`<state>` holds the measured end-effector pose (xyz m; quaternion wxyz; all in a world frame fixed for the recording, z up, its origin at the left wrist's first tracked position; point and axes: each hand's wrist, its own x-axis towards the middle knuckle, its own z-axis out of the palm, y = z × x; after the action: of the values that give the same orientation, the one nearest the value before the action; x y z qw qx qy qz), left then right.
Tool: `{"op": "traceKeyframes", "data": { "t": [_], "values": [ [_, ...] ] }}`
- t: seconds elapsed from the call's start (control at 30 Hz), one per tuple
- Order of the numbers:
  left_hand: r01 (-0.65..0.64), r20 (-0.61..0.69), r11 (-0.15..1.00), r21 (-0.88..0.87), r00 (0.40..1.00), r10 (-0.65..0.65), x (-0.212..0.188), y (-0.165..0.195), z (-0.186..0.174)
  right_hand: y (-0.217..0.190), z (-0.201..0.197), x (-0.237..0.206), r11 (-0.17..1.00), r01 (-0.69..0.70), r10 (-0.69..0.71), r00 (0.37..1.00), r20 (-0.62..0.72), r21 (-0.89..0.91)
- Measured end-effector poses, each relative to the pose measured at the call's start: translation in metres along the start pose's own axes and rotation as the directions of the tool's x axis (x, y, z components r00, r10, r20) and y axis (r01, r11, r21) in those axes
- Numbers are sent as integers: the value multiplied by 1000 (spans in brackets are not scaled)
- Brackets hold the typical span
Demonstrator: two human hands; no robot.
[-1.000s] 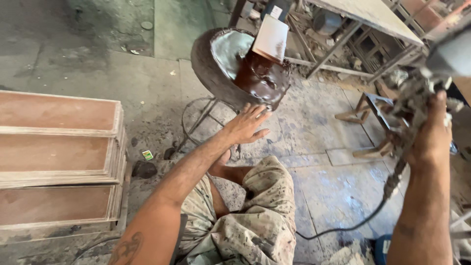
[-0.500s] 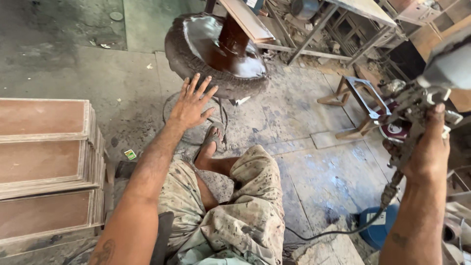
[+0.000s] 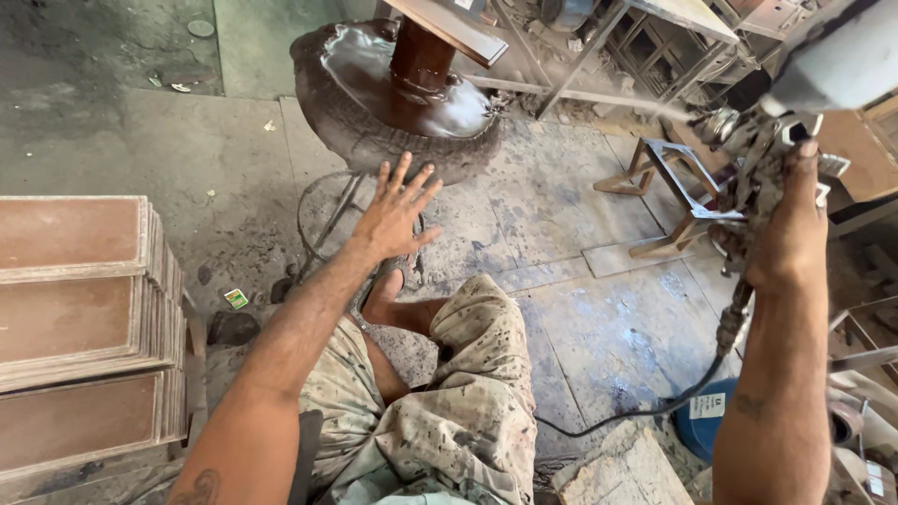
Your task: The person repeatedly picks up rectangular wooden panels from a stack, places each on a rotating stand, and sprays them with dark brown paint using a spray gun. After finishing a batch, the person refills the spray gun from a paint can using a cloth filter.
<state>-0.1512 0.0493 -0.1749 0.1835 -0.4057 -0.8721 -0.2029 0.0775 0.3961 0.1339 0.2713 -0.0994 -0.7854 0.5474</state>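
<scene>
While the person is sitting low in paint-spattered trousers [image 3: 449, 411] at the bottom centre of the frame, the left hand [image 3: 393, 213] is stretching forward at centre with all fingers spread wide and released, gripping nothing. It is hovering just below the rim of a round turntable [image 3: 393, 131] at upper centre, though whether the fingertips are touching that crusted rim is hard to tell from this angle. A glossy brown post [image 3: 421, 58] is standing upright on the turntable, carrying a flat board [image 3: 447, 28] on top. At the upper right, the right hand [image 3: 790, 229] is clenching around the grip of a spray gun [image 3: 748, 154], raised high and well apart from the turntable, with a hose [image 3: 692, 383] hanging down toward the floor. Stacked brown wooden panels [image 3: 75, 318] are lying at the left edge, and a small wooden stool frame [image 3: 669, 201] is standing right of centre.
</scene>
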Motion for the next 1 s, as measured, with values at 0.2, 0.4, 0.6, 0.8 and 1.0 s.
{"op": "traceKeyframes", "data": {
  "t": [0.2, 0.4, 0.6, 0.8, 1.0],
  "values": [
    [-41, 18, 960, -279, 999, 48, 15, 14, -5, 11, 6, 37, 997, 72, -73, 997, 31, 41],
    [14, -69, 992, -124, 997, -23, 2, -16, -30, 30, 4, 34, 996, 30, -40, 992, 117, 84],
    [230, -144, 971, 59, 965, -220, -24, -53, -46, 40, 2, 17, 994, 39, -50, 994, 102, 101],
    [108, -199, 980, 166, 977, -74, -42, -53, -36, 27, 18, 7, 985, 76, -89, 993, 78, 155],
    [26, -95, 960, 281, 995, 1, -28, -38, -20, 21, 44, 24, 992, 67, -72, 996, 50, 103]
  ]
}}
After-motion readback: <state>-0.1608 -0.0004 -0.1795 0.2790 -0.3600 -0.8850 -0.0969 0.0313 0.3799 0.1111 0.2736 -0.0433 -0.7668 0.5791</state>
